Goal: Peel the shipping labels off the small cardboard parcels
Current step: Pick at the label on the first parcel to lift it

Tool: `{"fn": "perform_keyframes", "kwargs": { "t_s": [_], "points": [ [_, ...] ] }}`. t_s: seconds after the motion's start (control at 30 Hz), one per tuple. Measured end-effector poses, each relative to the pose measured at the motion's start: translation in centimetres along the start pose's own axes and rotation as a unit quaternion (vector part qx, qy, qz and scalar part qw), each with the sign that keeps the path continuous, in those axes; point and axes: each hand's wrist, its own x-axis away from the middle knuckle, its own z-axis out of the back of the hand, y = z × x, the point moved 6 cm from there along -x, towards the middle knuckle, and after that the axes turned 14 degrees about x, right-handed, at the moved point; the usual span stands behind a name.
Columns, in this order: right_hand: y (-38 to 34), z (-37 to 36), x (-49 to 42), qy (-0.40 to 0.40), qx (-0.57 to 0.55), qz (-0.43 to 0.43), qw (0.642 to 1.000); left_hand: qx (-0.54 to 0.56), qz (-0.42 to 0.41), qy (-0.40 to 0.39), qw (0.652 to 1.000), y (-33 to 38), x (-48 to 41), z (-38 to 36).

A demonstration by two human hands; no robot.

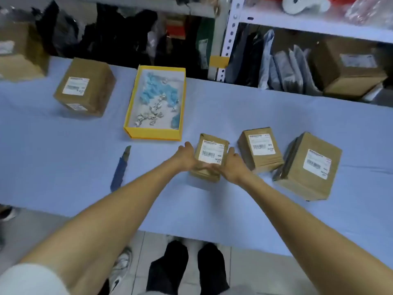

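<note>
Blue cloth covered the surface [234, 116]. Both hands, left hand [187, 156] and right hand [232, 165], closed around the sides of one small parcel [209, 165] near the middle, label [211, 153] still on. Next, a fingertip probably needed to lift a label corner.

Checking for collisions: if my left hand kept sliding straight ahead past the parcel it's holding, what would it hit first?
Probably the yellow tray. The left hand points up the table from the held parcel, and the tray's near wall lies just ahead, slightly left. Depth is unclear, so it might narrowly miss.
</note>
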Motion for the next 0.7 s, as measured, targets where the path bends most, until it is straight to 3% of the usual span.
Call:
{"fn": "perform_keyframes", "kwargs": {
  "t_s": [0.2, 0.7],
  "points": [
    [0.5, -3.0, -0.7, -0.009, -0.14, -0.006, 0.99, 0.119, 0.005, -0.003, 0.993, -2.5, -1.5, -1.0],
    [0.2, -0.3, 4.1, 0.055, -0.09, 0.053, 0.993, 0.222, -0.089, 0.046, 0.97, -1.6, 4.5, -2.8]
  ]
}}
